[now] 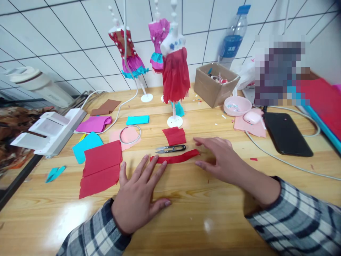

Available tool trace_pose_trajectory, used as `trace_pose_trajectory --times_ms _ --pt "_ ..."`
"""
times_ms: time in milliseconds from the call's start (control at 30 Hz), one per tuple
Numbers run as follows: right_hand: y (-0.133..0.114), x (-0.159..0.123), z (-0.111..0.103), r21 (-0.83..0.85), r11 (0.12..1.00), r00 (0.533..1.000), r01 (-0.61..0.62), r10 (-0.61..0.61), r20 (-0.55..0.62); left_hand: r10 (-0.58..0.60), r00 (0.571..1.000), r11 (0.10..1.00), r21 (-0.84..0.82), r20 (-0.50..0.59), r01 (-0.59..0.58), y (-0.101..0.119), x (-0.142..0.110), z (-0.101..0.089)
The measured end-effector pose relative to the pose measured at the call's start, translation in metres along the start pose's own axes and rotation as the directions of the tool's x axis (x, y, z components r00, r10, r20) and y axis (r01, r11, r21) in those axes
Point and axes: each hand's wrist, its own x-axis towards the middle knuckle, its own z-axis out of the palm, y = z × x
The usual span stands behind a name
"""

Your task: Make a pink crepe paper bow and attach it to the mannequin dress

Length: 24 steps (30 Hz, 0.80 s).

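My left hand lies flat on the wooden table, fingers spread, its fingertips touching the left end of a narrow red paper strip. My right hand rests open at the strip's right end, fingers stretched out toward it. Small black thread snips lie just behind the strip, and a folded red paper square lies behind them. A small mannequin in a red paper dress stands further back.
Red sheets, blue, magenta and brown paper pieces lie at the left beside a white power strip. Two more dressed mannequins stand at the back. A cardboard box, pink bowl, water bottle, black phone and cables occupy the right.
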Motion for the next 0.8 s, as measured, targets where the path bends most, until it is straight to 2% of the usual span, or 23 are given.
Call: trace_pose_trajectory --times_ms 133,267,333,433,467,667,800 --pt "0.002 0.006 0.006 0.060 0.998 1.000 -0.005 0.004 0.018 -0.009 1.000 1.000 0.013 -0.018 0.010 -0.005 0.003 -0.001" --pt "-0.002 0.010 0.010 0.076 0.996 0.999 -0.035 0.033 0.033 -0.067 0.988 0.997 0.036 -0.138 0.072 -0.006 0.006 -0.005" --pt "-0.004 0.011 0.011 0.076 0.997 0.998 -0.030 0.026 0.049 0.004 0.982 1.000 0.012 -0.189 -0.002 -0.002 0.008 -0.007" --pt "-0.004 0.011 0.011 0.079 0.997 0.997 -0.019 0.013 0.069 0.209 0.967 0.975 -0.039 -0.143 -0.217 0.011 0.016 -0.007" --pt "-0.004 0.011 0.010 0.073 0.997 0.997 -0.020 0.015 0.072 0.227 0.967 0.971 -0.054 -0.114 -0.234 0.015 0.019 -0.005" --pt "-0.002 0.012 0.009 0.071 0.996 0.995 -0.049 0.043 0.089 0.119 0.991 0.981 -0.149 -0.057 -0.126 0.025 0.031 0.000" --pt "-0.002 0.014 0.009 0.064 0.996 0.993 -0.067 0.060 0.102 0.123 0.991 0.971 -0.199 -0.058 -0.132 0.021 0.031 -0.002"
